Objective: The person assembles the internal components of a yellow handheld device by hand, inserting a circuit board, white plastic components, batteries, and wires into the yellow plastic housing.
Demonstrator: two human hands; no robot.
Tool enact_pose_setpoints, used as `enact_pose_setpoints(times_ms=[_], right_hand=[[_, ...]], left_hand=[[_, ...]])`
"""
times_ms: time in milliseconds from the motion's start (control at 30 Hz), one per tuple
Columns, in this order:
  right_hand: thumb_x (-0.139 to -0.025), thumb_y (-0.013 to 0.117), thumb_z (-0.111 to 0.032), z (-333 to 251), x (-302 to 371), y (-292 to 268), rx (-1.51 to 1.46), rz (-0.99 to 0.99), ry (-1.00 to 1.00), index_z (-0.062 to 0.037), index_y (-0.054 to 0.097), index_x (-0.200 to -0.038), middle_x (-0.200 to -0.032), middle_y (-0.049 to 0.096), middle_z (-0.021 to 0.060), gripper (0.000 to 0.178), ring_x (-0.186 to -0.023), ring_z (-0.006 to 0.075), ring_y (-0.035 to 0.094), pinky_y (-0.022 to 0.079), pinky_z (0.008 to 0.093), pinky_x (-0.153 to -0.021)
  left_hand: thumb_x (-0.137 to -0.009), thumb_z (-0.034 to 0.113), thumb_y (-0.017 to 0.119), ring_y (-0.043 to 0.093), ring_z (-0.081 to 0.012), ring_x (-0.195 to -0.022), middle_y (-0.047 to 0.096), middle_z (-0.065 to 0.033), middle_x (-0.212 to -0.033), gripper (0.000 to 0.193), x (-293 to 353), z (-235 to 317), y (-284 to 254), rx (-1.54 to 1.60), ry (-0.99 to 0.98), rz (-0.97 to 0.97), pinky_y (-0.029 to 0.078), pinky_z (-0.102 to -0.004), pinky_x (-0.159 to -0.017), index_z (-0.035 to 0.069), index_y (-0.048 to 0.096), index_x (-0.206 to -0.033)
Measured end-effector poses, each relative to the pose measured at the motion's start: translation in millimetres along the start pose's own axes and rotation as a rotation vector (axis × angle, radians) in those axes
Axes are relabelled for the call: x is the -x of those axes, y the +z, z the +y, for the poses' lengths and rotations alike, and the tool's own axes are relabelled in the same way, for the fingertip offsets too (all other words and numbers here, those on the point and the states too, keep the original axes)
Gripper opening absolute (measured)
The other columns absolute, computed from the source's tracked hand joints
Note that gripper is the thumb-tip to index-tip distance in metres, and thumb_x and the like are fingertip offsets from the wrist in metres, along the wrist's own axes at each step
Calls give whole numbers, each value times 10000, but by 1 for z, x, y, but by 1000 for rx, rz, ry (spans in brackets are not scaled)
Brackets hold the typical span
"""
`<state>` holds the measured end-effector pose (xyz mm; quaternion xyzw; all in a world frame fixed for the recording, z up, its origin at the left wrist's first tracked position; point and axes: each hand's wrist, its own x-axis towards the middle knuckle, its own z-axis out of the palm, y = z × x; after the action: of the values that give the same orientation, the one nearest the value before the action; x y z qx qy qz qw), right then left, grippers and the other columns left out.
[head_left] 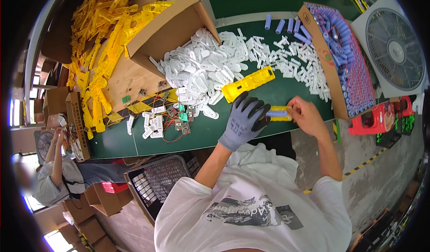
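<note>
A yellow plastic casing (282, 119) lies at the front edge of the green table, with a purple battery cell (277, 113) in it. My left hand (242, 122), in a grey glove with black fingertips, grips the casing's left end. Its bent fingers cover that end. My bare right hand (308, 117) is closed at the other end, thumb and fingertips together on the casing; anything small between them is hidden. Just beyond my left hand, a second yellow casing half (249, 84) lies tilted, touching the white pieces.
White plastic covers (197, 64) spill from a cardboard box (168, 25). Small white parts (300, 66) and loose cells (280, 26) lie farther right, beside a carton of battery cells (347, 55) and a fan (395, 50). Wired circuit boards (182, 116) and yellow casings (96, 97) are left. Another person (56, 176) works there.
</note>
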<state>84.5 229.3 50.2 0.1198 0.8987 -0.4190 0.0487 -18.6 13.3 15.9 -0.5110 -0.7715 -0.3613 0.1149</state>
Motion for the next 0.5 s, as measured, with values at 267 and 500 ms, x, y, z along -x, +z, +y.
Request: enact_pose_setpoints(times_ms=[267, 500], right_hand=[[-923, 603, -108, 11, 14, 20, -808, 107, 222, 12, 539, -989, -707, 610, 47, 151, -564, 77, 565, 460, 202, -498], [-908, 619, -94, -53, -17, 61, -838, -55, 113, 22, 555, -984, -735, 634, 62, 152, -610, 92, 597, 491, 221, -558]], left_hand=[[-672, 45, 798, 489, -348, -1172, 380, -208, -1349, 764, 30, 50, -29, 45, -434, 564, 441, -424, -957, 43, 427, -1339], [-701, 43, 794, 447, -217, -1200, 353, -197, -1415, 1006, 16, 24, -13, 615, -650, 481, 424, -337, -973, 12, 168, -1487]])
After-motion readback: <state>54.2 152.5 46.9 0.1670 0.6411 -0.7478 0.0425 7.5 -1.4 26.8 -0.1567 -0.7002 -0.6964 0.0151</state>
